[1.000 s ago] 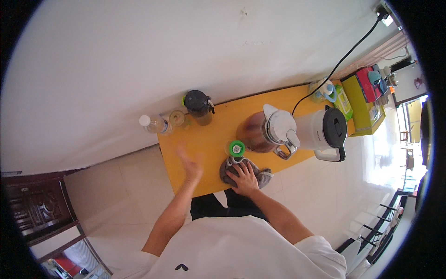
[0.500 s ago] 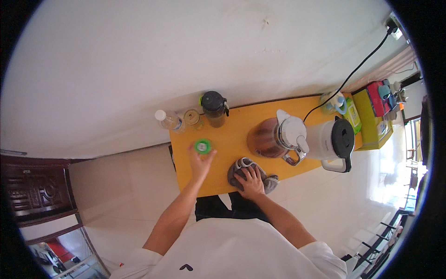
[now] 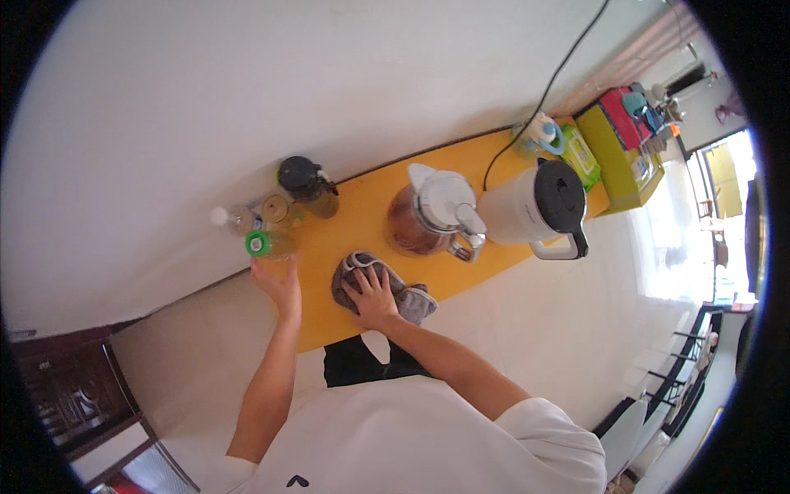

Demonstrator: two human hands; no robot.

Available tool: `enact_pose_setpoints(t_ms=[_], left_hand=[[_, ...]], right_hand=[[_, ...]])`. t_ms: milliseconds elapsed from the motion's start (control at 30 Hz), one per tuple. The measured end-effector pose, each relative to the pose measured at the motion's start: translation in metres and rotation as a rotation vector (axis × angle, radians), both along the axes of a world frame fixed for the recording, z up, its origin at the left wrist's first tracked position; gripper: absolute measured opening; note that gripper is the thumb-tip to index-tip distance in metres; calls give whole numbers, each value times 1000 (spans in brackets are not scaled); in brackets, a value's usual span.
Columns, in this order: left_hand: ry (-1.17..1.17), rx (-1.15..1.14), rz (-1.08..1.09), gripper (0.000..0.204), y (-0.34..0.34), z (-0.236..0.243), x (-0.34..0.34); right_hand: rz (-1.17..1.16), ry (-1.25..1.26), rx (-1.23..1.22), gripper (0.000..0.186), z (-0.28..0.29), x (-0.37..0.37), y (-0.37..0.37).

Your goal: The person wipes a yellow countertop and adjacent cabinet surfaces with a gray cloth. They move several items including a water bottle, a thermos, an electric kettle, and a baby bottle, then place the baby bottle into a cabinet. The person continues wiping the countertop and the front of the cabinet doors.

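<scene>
The left hand (image 3: 282, 288) has its fingers around the near side of the bottle (image 3: 282, 245) (the one with the green cap (image 3: 258, 243)), close by the jar (image 3: 276, 209) at the table's (image 3: 362, 222) left end. The right hand (image 3: 376, 300) lies on the cloth (image 3: 415, 305), fingers spread, the cloth bunched beneath them and jutting out rightward.

The person wears a loose white shirt (image 3: 428, 436) with short sleeves (image 3: 547, 424) and a small black mark (image 3: 298, 481), like an upside-down V, on the left side of the front. The arms (image 3: 267, 387) are bare below the sleeves, and so are the left hand (image 3: 281, 290) and right hand (image 3: 375, 301). The pants (image 3: 346, 364) are black, and the pale patch (image 3: 377, 347) there may be a gap between the legs.
</scene>
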State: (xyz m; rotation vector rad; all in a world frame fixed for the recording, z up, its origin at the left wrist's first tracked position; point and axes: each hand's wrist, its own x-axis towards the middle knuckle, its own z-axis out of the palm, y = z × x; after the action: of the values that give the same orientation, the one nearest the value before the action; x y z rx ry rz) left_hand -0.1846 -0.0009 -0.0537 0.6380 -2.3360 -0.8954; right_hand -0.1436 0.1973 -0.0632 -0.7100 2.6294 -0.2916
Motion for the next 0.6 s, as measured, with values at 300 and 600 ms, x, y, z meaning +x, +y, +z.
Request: enact_pose_setpoints(t_ms=[300,600], left_hand=[[-185,1014,-866,51,204,119,42],[-221,1115,-890,27,257,115,-14]], right_hand=[[-263,98,-128,50,-6,31,124],[-631,91,-480,57,1,19,199]])
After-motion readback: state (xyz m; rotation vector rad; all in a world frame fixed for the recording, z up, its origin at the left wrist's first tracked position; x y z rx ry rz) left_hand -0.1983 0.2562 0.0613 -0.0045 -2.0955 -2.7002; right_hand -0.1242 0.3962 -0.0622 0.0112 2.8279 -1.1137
